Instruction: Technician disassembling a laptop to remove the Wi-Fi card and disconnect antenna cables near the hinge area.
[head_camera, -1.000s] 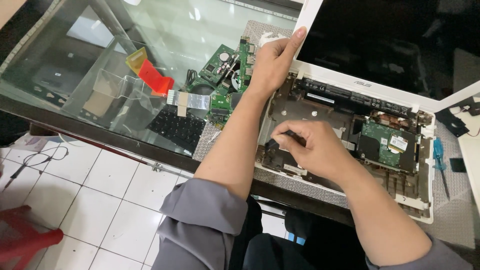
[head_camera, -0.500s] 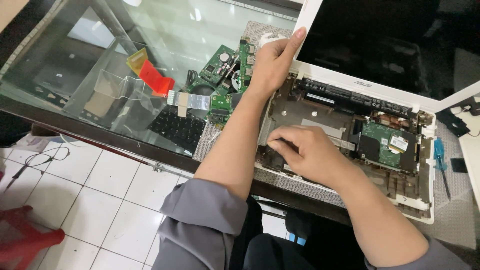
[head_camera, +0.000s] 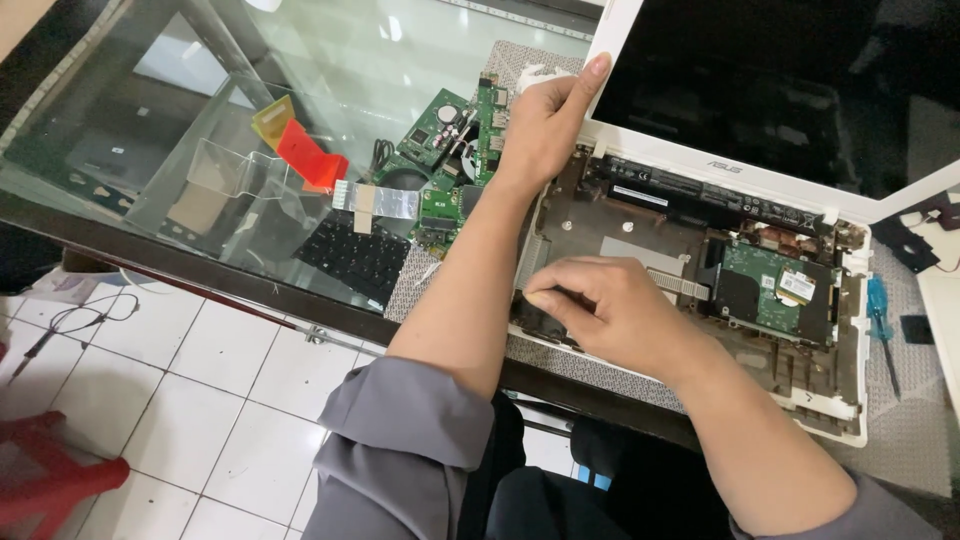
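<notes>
— Pinching something small, that right hand (head_camera: 610, 305)? Fingers are bunched tight; I cannot tell what they grip.

— It's inside the opened white laptop (head_camera: 850, 400), keyboard gone, dusty brown base and green board (head_camera: 775, 285) exposed. Farther off, the left hand (head_camera: 540, 125) grips the screen's corner.

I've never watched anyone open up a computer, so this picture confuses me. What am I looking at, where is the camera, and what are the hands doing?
The camera sits on the person's head and looks down at their two bare hands; there is no machine arm. On a glass-topped table lies an opened white laptop, its keyboard cover off so the inner parts and a green circuit board show. The left hand holds the laptop's far left corner by the screen hinge. The right hand pinches something small inside the case; what it is cannot be seen. Beside the laptop lie loose green boards, a black keyboard, and a blue screwdriver.
</notes>
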